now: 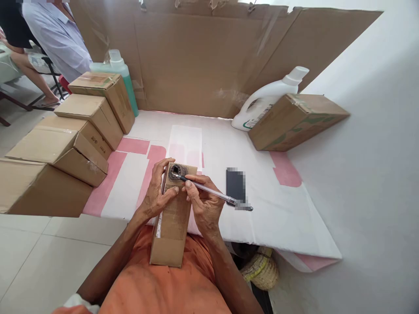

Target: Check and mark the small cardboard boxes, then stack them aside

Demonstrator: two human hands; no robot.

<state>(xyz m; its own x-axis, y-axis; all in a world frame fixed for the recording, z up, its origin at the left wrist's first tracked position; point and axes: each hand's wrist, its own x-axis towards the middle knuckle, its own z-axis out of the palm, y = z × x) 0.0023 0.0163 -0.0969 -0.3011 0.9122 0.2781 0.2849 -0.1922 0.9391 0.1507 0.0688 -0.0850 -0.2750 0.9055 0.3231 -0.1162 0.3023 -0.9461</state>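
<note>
White wall, pale tiled floor (daylit), cardboard screen behind a white-and-pink table

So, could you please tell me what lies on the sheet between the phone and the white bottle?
Nothing: in the head view the sheet between the phone and the white bottle is bare.

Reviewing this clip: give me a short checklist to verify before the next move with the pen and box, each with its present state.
1. Left hand steadies the cardboard box: ok.
2. Right hand grips the pen: ok.
3. Pen tip sits at the dark hole on the box's top end: ok.
4. Box rests stably against the lap and table edge: cannot tell.
5. Phone lies apart from the hands on the table: ok.
6. What is inside the hole: cannot tell.
</note>
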